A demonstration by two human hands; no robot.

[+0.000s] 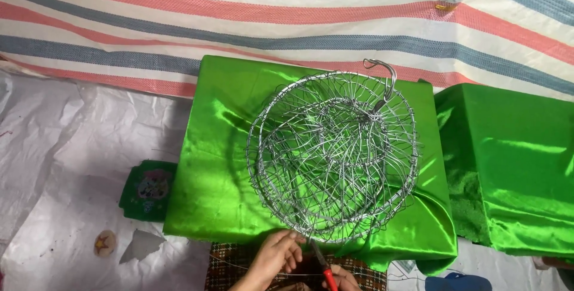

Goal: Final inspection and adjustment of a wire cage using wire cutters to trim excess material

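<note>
Wire basket [335, 153] on green satin-draped table [215, 171], striped tarp [239, 16] behind

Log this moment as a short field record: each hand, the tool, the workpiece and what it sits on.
left hand: touches the near rim of the round silver wire basket
right hand: grips red-handled pliers, tip pointing up at the basket's near rim
basket: lies on a block draped in shiny green cloth, hook at far side
nearby: second green-draped block to the right; striped tarp behind
</note>
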